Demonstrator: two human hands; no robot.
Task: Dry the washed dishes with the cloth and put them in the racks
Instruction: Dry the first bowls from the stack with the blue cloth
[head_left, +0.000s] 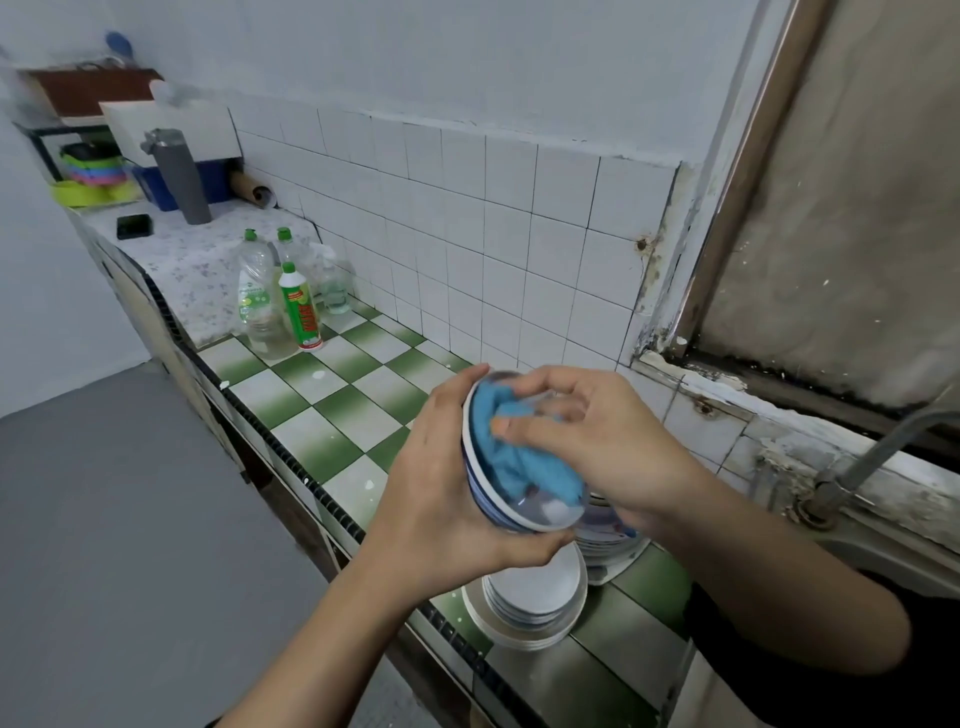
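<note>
Left hand (441, 493) grips bowl (480, 496); curled fingers (540, 382) of right hand (597, 436) pinch cloth (519, 462) inside

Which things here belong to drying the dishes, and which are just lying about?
In the job: bowl in left hand; blue cloth in right hand; stacked white dishes on the counter.
Lying about: green-capped bottles, grey flask, small black object, tap.

wall (467, 218): white tiles, pale paint above, 12 o'clock | counter (322, 395): green-and-white checks, 9 to 10 o'clock | floor (130, 519): grey, 8 o'clock | window (831, 208): grimy frame, 2 o'clock | light: soft, even
</note>
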